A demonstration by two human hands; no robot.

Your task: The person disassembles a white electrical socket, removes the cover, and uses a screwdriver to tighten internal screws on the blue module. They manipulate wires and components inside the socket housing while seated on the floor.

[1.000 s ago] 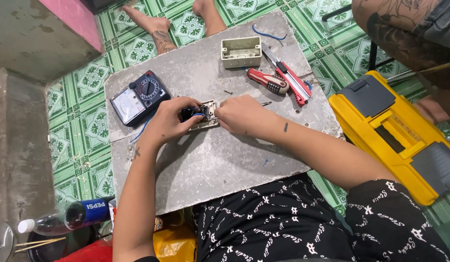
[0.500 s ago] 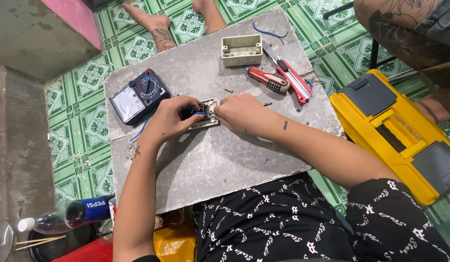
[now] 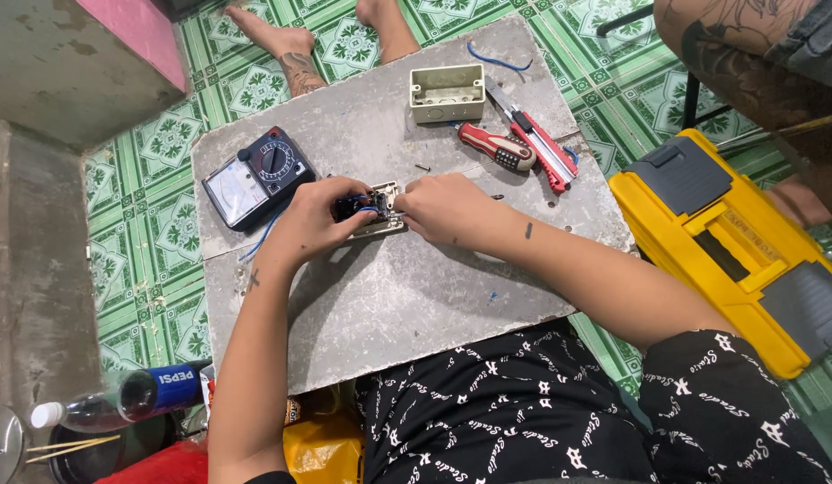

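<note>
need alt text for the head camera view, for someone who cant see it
Seen from above, a person's left hand and right hand hold a small wired switch plate on a grey board. Beside them lie an analog multimeter, a beige junction box, a red screwdriver and a utility knife; a yellow toolbox sits to the right.

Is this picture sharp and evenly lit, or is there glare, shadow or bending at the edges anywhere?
Head view: soft, even daylight, no harsh glare; the left hand and right hand cast only faint shadows on the grey board; hands and switch plate look sharp; the tile lines bend slightly toward the edges, a wide-lens effect.
</note>
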